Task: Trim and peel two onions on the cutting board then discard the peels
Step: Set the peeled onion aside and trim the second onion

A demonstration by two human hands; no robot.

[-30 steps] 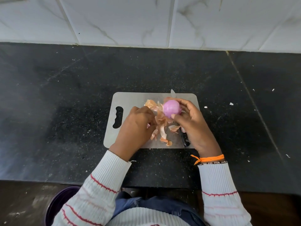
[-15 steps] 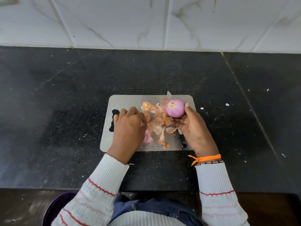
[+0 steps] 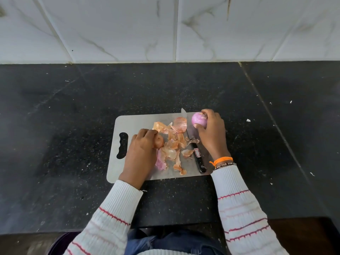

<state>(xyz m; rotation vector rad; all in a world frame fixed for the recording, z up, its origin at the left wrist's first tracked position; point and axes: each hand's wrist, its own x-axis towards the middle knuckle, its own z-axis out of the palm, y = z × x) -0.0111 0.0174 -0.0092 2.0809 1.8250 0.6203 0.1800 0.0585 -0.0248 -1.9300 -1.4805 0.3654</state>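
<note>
Peeled glossy purple onion [image 3: 198, 120] sits at far right corner of the grey cutting board [image 3: 136, 122], right hand [image 3: 211, 132] curled around it. Left hand [image 3: 142, 150] grips a brown unpeeled onion [image 3: 159, 141] beside loose papery orange peels [image 3: 173, 144]; black-handled knife [image 3: 199, 161] between hands.

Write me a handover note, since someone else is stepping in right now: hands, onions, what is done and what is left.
Right hand grips the peeled purple onion at the cutting board's far right corner.
Left hand grips the unpeeled brown onion on the board.
Knife lies on the board, partly under loose peels.
Done: one onion peeled.
Left: set it down, trim and peel the brown onion, discard the peels.
</note>
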